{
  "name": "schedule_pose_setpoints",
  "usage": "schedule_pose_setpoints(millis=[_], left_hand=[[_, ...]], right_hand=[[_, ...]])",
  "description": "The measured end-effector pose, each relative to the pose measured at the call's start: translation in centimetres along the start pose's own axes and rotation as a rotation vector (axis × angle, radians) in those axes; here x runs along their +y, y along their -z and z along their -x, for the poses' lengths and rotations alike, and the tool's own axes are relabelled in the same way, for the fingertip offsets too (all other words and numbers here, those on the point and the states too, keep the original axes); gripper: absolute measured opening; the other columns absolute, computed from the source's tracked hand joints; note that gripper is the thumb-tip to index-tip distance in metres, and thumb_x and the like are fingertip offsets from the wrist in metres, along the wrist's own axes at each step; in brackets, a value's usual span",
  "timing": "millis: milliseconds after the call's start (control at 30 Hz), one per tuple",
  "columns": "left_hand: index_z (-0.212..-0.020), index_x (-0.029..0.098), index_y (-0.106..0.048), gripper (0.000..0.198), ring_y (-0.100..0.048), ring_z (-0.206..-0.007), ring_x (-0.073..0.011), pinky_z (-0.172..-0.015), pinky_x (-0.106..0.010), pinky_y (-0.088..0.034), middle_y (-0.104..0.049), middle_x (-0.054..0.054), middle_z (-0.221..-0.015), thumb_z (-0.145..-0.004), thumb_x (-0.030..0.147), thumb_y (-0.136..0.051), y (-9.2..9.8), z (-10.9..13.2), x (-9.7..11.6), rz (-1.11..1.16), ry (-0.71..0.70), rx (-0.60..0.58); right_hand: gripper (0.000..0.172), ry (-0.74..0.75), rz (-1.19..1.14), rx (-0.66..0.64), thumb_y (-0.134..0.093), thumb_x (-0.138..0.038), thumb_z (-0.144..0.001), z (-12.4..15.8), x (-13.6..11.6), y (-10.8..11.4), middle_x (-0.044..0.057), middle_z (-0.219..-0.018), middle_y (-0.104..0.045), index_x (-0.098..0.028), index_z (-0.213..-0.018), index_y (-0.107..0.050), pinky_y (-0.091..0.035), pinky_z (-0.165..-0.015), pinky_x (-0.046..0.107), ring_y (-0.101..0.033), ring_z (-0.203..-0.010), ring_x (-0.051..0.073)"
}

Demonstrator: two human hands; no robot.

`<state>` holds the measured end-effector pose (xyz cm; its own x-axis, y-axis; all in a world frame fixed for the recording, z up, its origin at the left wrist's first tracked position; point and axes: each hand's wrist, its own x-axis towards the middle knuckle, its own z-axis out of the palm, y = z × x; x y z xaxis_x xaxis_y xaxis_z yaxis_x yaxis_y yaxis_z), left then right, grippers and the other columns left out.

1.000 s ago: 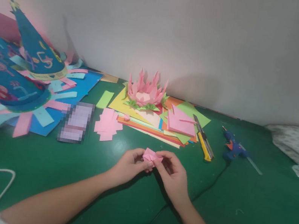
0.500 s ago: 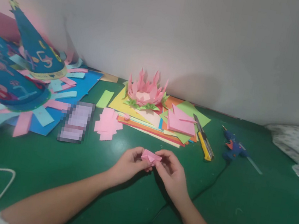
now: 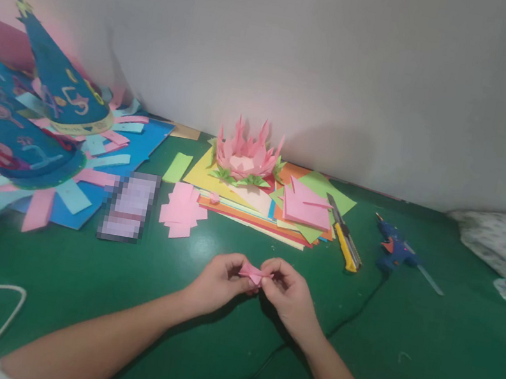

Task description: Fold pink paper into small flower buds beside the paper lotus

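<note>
A small folded piece of pink paper [image 3: 255, 274] is held above the green table between my two hands. My left hand [image 3: 224, 283] pinches its left end, with the thumb along the lower edge. On the other end, the fingertips and thumb of my right hand [image 3: 287, 295] are closed. The fingers cover part of the folds. Beyond my hands stands a pink paper lotus [image 3: 245, 154] with green leaves at its base. Cut pink paper pieces [image 3: 182, 211] lie in a loose pile to the left of it.
Coloured paper sheets [image 3: 252, 218] lie under the lotus, with pink squares [image 3: 307, 205] on top. A yellow cutter [image 3: 345, 244], blade out, rests beside them. Farther right is a blue glue gun [image 3: 395, 249] with its cord. Blue cone hats [image 3: 65, 77] and a blurred-out rectangular object [image 3: 128, 206] occupy the left.
The pink paper has tipped and folded narrower between my fingers. Both hands have moved slightly lower, and my right fingers have curled in closer. Everything else stays put.
</note>
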<state>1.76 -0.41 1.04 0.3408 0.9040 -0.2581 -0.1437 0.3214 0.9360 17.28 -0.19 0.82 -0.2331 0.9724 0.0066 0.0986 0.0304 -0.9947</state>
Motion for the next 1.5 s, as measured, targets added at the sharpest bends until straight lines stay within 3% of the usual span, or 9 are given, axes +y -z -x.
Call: schedule_pose_setpoints(millis=[400, 567, 767, 900, 1033, 1133, 1267, 1367, 1500], left_hand=[[-0.071, 0.013, -0.055, 0.032, -0.054, -0.06, -0.0109, -0.06, -0.024, -0.044, -0.059, -0.001, -0.064, -0.067, 0.042, -0.067, -0.1, 0.0, -0.3, -0.071, -0.018, 0.023], [-0.075, 0.011, -0.059, 0.032, -0.053, -0.061, -0.0109, -0.062, -0.024, -0.043, -0.06, -0.002, -0.067, -0.071, 0.042, -0.063, 0.1, 0.1, 0.0, -0.085, -0.046, -0.017], [-0.082, 0.012, -0.066, 0.031, -0.053, -0.067, -0.0122, -0.064, -0.023, -0.041, -0.064, -0.004, -0.071, -0.08, 0.04, -0.053, -0.1, 0.3, 0.3, -0.195, -0.128, 0.059], [-0.081, 0.014, -0.063, 0.025, -0.057, -0.072, -0.0127, -0.068, -0.024, -0.044, -0.065, -0.004, -0.079, -0.08, 0.037, -0.055, -0.3, 0.1, 0.2, -0.122, -0.145, 0.081], [-0.08, 0.017, -0.05, 0.032, -0.051, -0.053, -0.0069, -0.048, -0.018, -0.042, -0.056, 0.004, -0.065, -0.065, 0.035, -0.071, -0.1, -0.2, -0.2, 0.035, -0.143, 0.226], [-0.076, 0.014, -0.054, 0.03, -0.053, -0.047, -0.0083, -0.044, -0.019, -0.042, -0.055, 0.003, -0.053, -0.067, 0.039, -0.068, 0.0, -0.2, -0.1, 0.065, -0.04, 0.172], [-0.089, 0.01, -0.065, 0.037, -0.063, -0.07, -0.0145, -0.069, -0.028, -0.051, -0.069, -0.006, -0.079, -0.063, 0.034, -0.073, -0.1, 0.1, 0.3, 0.154, -0.022, 0.101], [-0.091, 0.011, -0.067, 0.037, -0.063, -0.071, -0.014, -0.073, -0.029, -0.051, -0.07, -0.006, -0.082, -0.061, 0.032, -0.075, -0.1, 0.1, 0.4, 0.198, 0.003, 0.13], [-0.094, 0.011, -0.067, 0.036, -0.063, -0.072, -0.0135, -0.074, -0.028, -0.051, -0.07, -0.007, -0.085, -0.068, 0.035, -0.07, 0.1, 0.0, 0.3, 0.245, 0.021, 0.141]], right_hand=[[0.014, -0.029, 0.004, 0.015, -0.059, -0.031, -0.077, 0.2, -0.1, -0.5, -0.001, -0.065, -0.055, -0.018, -0.074, -0.054, -0.048, -0.055, 0.024, -0.055, -0.059, 0.013], [0.013, 0.038, 0.123, 0.075, -0.059, -0.029, -0.077, 0.3, 0.1, -0.3, -0.001, -0.066, -0.053, -0.018, -0.071, -0.055, -0.046, -0.055, 0.023, -0.053, -0.06, 0.013], [0.012, 0.103, 0.195, 0.11, -0.058, -0.028, -0.078, 0.3, -0.2, -0.3, 0.0, -0.065, -0.054, -0.018, -0.07, -0.055, -0.045, -0.055, 0.023, -0.052, -0.06, 0.013], [0.011, 0.218, 0.276, 0.159, -0.057, -0.024, -0.079, 0.6, -0.5, -0.3, 0.001, -0.068, -0.057, -0.02, -0.069, -0.055, -0.044, -0.06, 0.027, -0.054, -0.065, 0.015], [0.008, 0.343, 0.328, 0.3, -0.06, -0.019, -0.077, 1.0, -0.4, -0.3, 0.002, -0.071, -0.058, -0.021, -0.071, -0.057, -0.044, -0.064, 0.029, -0.056, -0.068, 0.017], [0.008, 0.417, 0.376, 0.389, -0.06, -0.015, -0.077, 1.2, -0.1, -0.3, 0.002, -0.073, -0.059, -0.022, -0.074, -0.059, -0.045, -0.065, 0.032, -0.057, -0.07, 0.018], [0.007, 0.452, 0.492, 0.275, -0.061, -0.016, -0.076, 1.1, 0.1, -0.2, 0.003, -0.078, -0.061, -0.024, -0.076, -0.062, -0.046, -0.067, 0.034, -0.058, -0.075, 0.02], [0.009, 0.444, 0.559, 0.178, -0.06, -0.018, -0.078, 0.9, 0.0, -0.2, 0.004, -0.084, -0.062, -0.025, -0.081, -0.065, -0.047, -0.069, 0.035, -0.059, -0.08, 0.02], [0.017, 0.45, 0.572, 0.168, -0.056, -0.018, -0.081, 0.8, 0.1, -0.3, 0.005, -0.089, -0.062, -0.026, -0.09, -0.067, -0.048, -0.074, 0.036, -0.058, -0.085, 0.02]])
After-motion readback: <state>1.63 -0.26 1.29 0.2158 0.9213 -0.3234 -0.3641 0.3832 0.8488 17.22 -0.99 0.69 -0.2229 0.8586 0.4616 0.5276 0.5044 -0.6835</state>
